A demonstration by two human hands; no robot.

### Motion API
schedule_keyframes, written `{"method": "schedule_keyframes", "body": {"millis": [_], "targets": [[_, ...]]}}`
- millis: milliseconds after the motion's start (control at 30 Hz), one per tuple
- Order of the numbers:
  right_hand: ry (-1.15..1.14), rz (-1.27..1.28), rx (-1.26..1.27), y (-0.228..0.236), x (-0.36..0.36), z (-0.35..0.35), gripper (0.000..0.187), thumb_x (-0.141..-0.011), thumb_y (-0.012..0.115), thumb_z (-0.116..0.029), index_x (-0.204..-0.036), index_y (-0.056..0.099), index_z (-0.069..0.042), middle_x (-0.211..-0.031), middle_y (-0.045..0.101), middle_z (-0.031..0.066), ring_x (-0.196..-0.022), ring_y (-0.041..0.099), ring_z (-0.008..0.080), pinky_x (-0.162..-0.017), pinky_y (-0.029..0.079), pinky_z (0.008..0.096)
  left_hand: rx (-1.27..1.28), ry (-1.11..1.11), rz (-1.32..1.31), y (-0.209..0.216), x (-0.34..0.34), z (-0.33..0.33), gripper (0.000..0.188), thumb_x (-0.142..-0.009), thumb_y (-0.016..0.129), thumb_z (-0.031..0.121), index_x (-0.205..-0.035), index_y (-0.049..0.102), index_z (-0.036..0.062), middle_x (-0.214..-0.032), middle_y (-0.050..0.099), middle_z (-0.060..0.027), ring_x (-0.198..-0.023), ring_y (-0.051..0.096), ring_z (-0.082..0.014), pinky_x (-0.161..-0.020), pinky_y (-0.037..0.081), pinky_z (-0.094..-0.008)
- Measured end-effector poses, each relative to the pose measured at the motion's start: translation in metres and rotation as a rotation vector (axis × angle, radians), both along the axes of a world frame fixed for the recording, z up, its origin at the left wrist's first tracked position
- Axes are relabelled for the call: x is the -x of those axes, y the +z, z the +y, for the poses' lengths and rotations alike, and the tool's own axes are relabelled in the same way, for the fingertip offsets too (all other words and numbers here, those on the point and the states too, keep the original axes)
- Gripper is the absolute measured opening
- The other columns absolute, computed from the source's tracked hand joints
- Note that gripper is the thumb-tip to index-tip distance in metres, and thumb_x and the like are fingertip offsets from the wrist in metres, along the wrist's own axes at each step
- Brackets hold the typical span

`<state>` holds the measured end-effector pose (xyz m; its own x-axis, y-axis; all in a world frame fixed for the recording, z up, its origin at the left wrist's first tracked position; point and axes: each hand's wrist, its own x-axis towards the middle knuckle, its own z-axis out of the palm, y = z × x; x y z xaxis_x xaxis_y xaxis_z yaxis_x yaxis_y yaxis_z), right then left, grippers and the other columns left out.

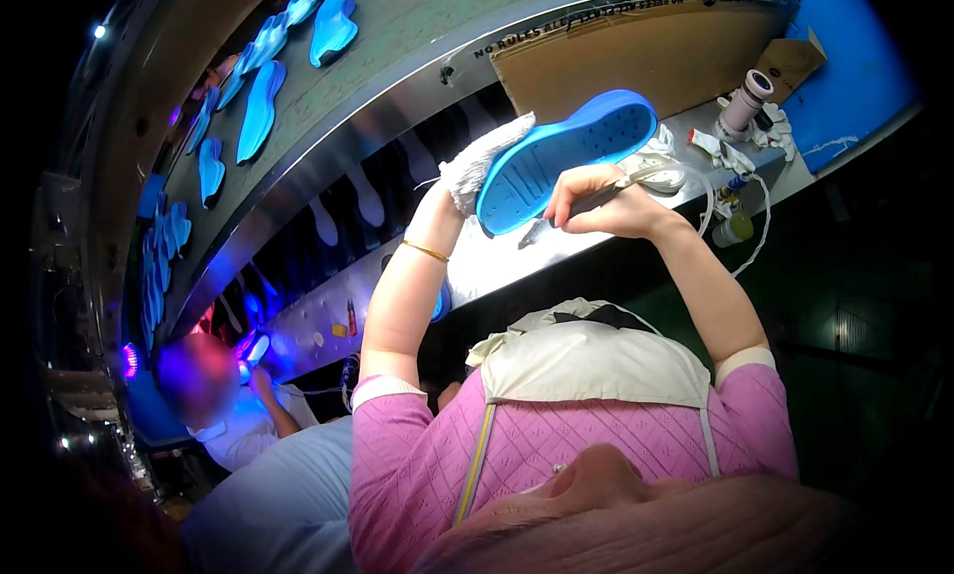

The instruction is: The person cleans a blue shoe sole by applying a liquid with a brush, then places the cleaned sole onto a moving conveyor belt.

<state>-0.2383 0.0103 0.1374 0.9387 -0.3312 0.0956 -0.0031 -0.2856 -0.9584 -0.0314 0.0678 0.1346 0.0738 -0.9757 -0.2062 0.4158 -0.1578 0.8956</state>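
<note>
A blue shoe sole [568,159] is held up over the white bench, tilted, its ribbed and studded inner face in view. My left hand [481,164], in a white knitted glove, is closed around the sole's left end. My right hand [604,202] is bare and closed on a slim handled tool. The tool's flat greyish tip [535,233] sticks out by the sole's lower edge; whether it touches the sole I cannot tell. Part of another blue piece [441,303] shows behind my left forearm.
Beyond the bench, a green conveyor [397,37] carries several blue soles [261,112]. Cardboard [636,62] leans at the back. On the right are a pink bottle [747,102], white gloves [717,153], a white cord [765,211] and a blue panel [860,67]. A co-worker [248,415] sits at left.
</note>
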Motion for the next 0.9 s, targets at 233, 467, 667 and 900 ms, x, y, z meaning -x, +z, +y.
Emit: {"method": "schedule_keyframes", "body": {"millis": [233,467,667,900], "targets": [[-0.005,0.011,0.182,0.006,0.008,-0.009,0.008,-0.073,0.066,0.004,-0.077,0.066,-0.003,-0.085,0.066,0.0066,-0.081,0.064,0.0141,-0.071,0.052,0.0265,-0.136,-0.175,-0.202,0.001,0.004,-0.005,0.054,-0.087,0.066,0.05,-0.118,0.065,0.0053,-0.108,0.068,-0.0135,-0.092,0.066,-0.021,-0.077,0.056,-0.0322],[-0.03,-0.053,0.218,0.01,0.023,-0.019,0.004,-0.07,0.067,0.0,-0.074,0.066,-0.002,-0.078,0.066,0.006,-0.076,0.062,0.0136,-0.068,0.05,0.0267,-0.11,-0.286,-0.204,0.006,0.011,-0.003,0.058,-0.086,0.067,0.052,-0.117,0.064,0.0027,-0.102,0.067,-0.0178,-0.083,0.068,-0.0236,-0.071,0.059,-0.0348],[-0.141,-0.011,0.071,0.022,0.047,-0.021,0.007,-0.077,0.071,-0.004,-0.082,0.068,-0.002,-0.081,0.068,0.0047,-0.075,0.063,0.0109,-0.068,0.05,0.0242,-0.134,-0.161,0.028,-0.006,0.01,-0.001,0.061,-0.089,0.06,0.054,-0.12,0.061,0.0008,-0.105,0.067,-0.0187,-0.086,0.068,-0.0262,-0.076,0.059,-0.037],[-0.307,-0.173,0.025,-0.014,0.029,0.026,0.01,-0.082,0.074,-0.009,-0.085,0.069,-0.001,-0.082,0.067,0.0028,-0.077,0.06,0.0084,-0.07,0.047,0.0253,0.28,-0.136,0.718,-0.039,0.036,-0.002,0.08,-0.093,0.035,0.066,-0.141,0.042,0.0024,-0.135,0.052,-0.0231,-0.117,0.056,-0.0386,-0.1,0.047,-0.0507]]}}
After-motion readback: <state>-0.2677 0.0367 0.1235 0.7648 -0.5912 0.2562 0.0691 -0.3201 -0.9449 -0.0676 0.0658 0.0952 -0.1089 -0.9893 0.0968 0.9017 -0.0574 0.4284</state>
